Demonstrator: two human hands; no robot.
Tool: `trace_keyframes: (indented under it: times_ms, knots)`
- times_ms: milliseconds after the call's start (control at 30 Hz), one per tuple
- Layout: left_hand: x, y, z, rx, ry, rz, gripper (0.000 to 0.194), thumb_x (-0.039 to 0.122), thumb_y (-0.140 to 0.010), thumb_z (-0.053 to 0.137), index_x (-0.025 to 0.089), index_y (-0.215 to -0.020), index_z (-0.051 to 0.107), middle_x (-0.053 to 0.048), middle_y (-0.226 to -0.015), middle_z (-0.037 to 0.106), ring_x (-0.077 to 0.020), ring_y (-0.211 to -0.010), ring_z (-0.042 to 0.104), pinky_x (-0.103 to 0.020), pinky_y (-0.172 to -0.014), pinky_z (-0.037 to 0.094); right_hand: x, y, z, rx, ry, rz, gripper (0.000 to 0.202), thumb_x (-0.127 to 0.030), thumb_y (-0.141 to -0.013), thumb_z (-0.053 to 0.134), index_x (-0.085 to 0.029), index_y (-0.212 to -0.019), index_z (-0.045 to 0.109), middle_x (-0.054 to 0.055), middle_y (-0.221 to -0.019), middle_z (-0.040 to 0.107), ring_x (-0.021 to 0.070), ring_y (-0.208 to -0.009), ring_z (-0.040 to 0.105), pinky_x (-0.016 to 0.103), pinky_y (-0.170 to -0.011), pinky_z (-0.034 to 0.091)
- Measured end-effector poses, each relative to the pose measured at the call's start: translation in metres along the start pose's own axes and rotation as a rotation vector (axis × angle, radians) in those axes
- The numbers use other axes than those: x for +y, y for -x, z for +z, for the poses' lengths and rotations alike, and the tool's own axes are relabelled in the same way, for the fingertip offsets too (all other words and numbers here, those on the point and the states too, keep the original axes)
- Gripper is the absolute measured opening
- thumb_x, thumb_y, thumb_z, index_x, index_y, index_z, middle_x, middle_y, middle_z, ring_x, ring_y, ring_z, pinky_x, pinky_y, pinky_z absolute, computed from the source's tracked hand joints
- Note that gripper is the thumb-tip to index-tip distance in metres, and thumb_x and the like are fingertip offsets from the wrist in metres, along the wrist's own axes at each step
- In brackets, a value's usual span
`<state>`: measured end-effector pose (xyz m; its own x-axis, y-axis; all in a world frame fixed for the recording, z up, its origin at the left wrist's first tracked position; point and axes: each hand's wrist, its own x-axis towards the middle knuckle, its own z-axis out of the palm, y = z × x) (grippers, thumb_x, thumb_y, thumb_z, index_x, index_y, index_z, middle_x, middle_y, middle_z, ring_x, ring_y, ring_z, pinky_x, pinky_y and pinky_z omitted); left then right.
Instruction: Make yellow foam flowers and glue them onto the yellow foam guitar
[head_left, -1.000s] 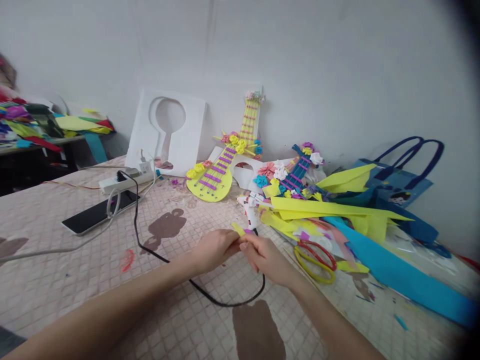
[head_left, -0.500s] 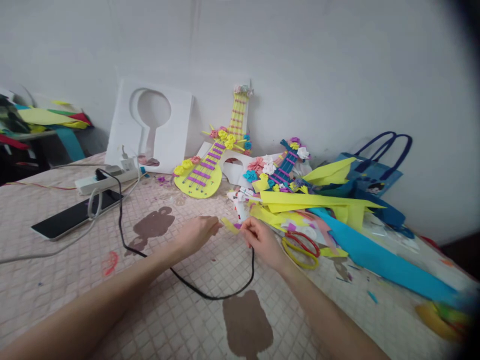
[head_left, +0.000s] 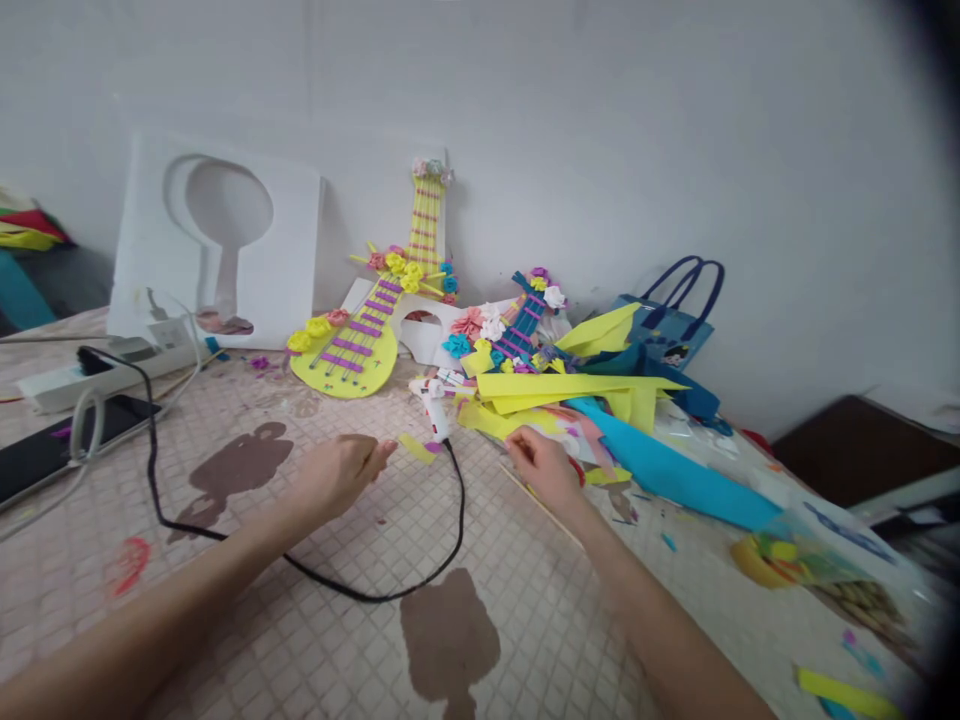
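My left hand (head_left: 341, 475) hovers over the table with thumb and fingers pressed together. Anything between them is too small to make out. Just beyond its fingertips a yellow paper strip (head_left: 416, 448) lies beside a small purple piece, apart from the hand. My right hand (head_left: 546, 468) is closed, to the right of the white glue gun (head_left: 433, 412). Scissors with a red handle (head_left: 577, 472) lie mostly hidden behind this hand. A thin pale stick (head_left: 551, 516) runs beneath it. Whether the right fingers grip something is hidden.
A black cable (head_left: 367, 597) loops from the glue gun to a power strip (head_left: 105, 375). Yellow guitar-shaped crafts (head_left: 356, 350) with paper flowers stand behind. Yellow paper (head_left: 570, 388) and blue paper (head_left: 667, 470) spread rightward. A phone (head_left: 120, 420) is at left.
My right hand has moved right, from beside the glue gun and cable to over the scissors. The left hand has drawn slightly away from the yellow strip. The view has turned right.
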<state>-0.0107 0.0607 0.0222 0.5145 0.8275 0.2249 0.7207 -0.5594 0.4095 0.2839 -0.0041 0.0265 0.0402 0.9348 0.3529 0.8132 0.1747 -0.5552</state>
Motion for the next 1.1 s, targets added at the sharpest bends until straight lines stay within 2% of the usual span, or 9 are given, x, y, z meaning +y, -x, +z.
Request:
trace_keyframes:
  times_ms: [167,267,433,567,633,700,833,1000,1100]
  knots:
    - [0.001,-0.001,0.001,0.072,0.059,0.116,0.035,0.038,-0.093,0.036,0.016,-0.084,0.062,-0.006,-0.087,0.067,-0.019,-0.08,0.061,-0.027,-0.071,0.042,0.041,-0.007,-0.039,0.095,0.068,0.06,0.016,-0.031,-0.081,0.048,-0.019,-0.073,0.055,0.002,-0.069,0.061,0.0161,-0.063,0.053,0.026,-0.059,0.036]
    - [0.006,0.0,0.002,0.017,0.065,0.078,0.041,0.038,-0.094,0.031,0.016,-0.076,0.061,-0.005,-0.076,0.066,-0.0176,-0.073,0.06,-0.027,-0.067,0.041,0.048,-0.005,-0.043,0.077,0.047,0.083,0.02,-0.033,-0.082,0.046,-0.018,-0.073,0.055,-0.001,-0.059,0.056,0.014,-0.052,0.049,0.025,-0.053,0.036]
    - [0.013,0.002,0.009,-0.026,0.004,0.136,0.044,0.04,-0.095,0.032,0.015,-0.066,0.054,-0.003,-0.065,0.059,-0.0142,-0.063,0.055,-0.024,-0.06,0.036,0.018,-0.019,-0.001,-0.083,-0.029,0.006,0.021,-0.036,-0.083,0.048,-0.018,-0.079,0.058,-0.001,-0.067,0.061,0.0119,-0.053,0.053,0.022,-0.05,0.04]
    - [0.011,0.003,0.012,-0.03,0.016,0.188,0.045,0.038,-0.097,0.03,0.015,-0.066,0.053,-0.003,-0.067,0.059,-0.0126,-0.062,0.053,-0.024,-0.061,0.036,-0.011,-0.053,0.051,-0.067,0.005,-0.043,0.029,-0.036,-0.076,0.061,-0.016,-0.096,0.059,0.004,-0.085,0.065,0.0135,-0.067,0.056,0.026,-0.064,0.043]
    - [0.011,0.004,0.012,-0.021,0.01,0.22,0.044,0.038,-0.097,0.031,0.015,-0.067,0.054,-0.003,-0.067,0.059,-0.0128,-0.063,0.053,-0.024,-0.063,0.037,-0.018,-0.068,0.072,-0.052,0.037,-0.042,0.03,-0.037,-0.073,0.065,-0.015,-0.092,0.06,0.006,-0.083,0.065,0.0161,-0.074,0.056,0.027,-0.069,0.042]
    - [0.011,0.005,0.011,-0.015,-0.009,0.245,0.043,0.037,-0.097,0.031,0.015,-0.067,0.053,-0.003,-0.068,0.058,-0.0131,-0.064,0.053,-0.025,-0.064,0.037,-0.022,-0.079,0.088,-0.062,0.067,-0.029,0.021,-0.035,-0.071,0.065,-0.016,-0.078,0.061,0.004,-0.072,0.063,0.0161,-0.068,0.055,0.026,-0.064,0.04]
    - [0.013,0.007,0.008,-0.01,-0.045,0.26,0.044,0.038,-0.097,0.031,0.015,-0.066,0.053,-0.003,-0.067,0.058,-0.0139,-0.065,0.054,-0.026,-0.067,0.038,-0.023,-0.094,0.105,-0.049,0.122,0.015,0.013,-0.029,-0.074,0.06,-0.017,-0.07,0.06,0.003,-0.067,0.063,0.016,-0.063,0.054,0.026,-0.059,0.037]
    - [0.016,0.009,0.006,-0.026,-0.012,0.257,0.044,0.038,-0.097,0.031,0.015,-0.068,0.054,-0.004,-0.068,0.059,-0.0147,-0.066,0.055,-0.027,-0.068,0.04,-0.024,-0.117,0.115,-0.037,0.166,0.065,0.019,-0.032,-0.082,0.056,-0.014,-0.083,0.063,0.007,-0.077,0.066,0.0189,-0.072,0.059,0.03,-0.066,0.044]
    - [0.019,0.011,0.007,-0.061,0.115,0.235,0.036,0.036,-0.097,0.034,0.015,-0.08,0.059,-0.005,-0.077,0.061,-0.0148,-0.071,0.056,-0.026,-0.068,0.042,-0.027,-0.131,0.126,-0.065,0.174,0.068,0.024,-0.033,-0.088,0.055,-0.014,-0.101,0.061,0.008,-0.099,0.064,0.0185,-0.086,0.061,0.035,-0.076,0.05]
